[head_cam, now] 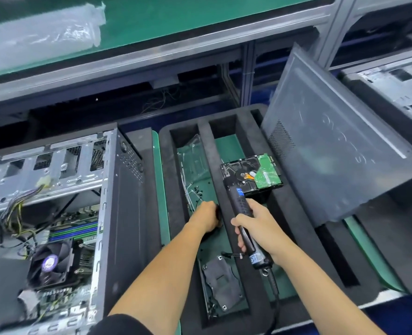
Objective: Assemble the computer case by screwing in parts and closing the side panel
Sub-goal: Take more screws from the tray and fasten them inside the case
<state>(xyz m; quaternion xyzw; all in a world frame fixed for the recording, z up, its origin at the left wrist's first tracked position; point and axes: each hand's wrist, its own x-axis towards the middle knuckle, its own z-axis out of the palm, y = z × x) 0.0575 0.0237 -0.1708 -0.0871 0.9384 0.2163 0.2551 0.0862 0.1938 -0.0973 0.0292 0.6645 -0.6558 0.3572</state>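
Note:
The open computer case [118, 213] lies at the left, its motherboard and CPU fan [51, 263] showing. My right hand [258, 228] grips a black electric screwdriver [241, 211] that points away toward a hard drive [255, 172] lying circuit side up in a black foam tray [263, 298]. My left hand [206, 217] reaches down into the tray's left compartment among small black screws [199, 192], fingers curled; what they hold is hidden. The grey side panel [340, 146] leans tilted at the right.
Clear plastic bags and thin wires [190, 160] lie in the tray's left compartment, and a black bracket [220, 284] sits at its near end. A second case [398, 85] stands far right. A green-topped shelf [151, 22] with a plastic wrap runs overhead.

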